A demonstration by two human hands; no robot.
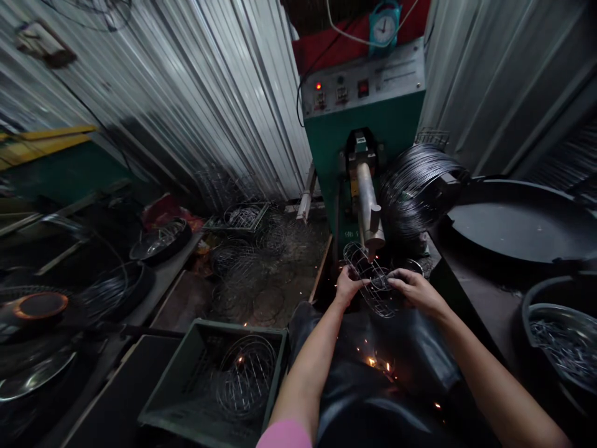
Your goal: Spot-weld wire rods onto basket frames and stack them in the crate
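A round wire basket frame (380,302) is held between my two hands under the metal arm (368,199) of a green spot welder (321,149). My left hand (351,287) pinches the wire at the frame's left side. On the other side, the fingers of my right hand (415,288) close on it near its rim. The electrode tip (372,250) comes down over the frame; blur hides whether they touch. Sparks (380,364) glow over the dark apron (410,354) across my lap.
At lower left, a green plastic crate (172,379) holds a wire basket frame (247,376). More wire frames (242,255) lie behind it. Right of the welder are a wire coil (420,186), a large black pan (513,224) and a bowl of small metal pieces (566,348).
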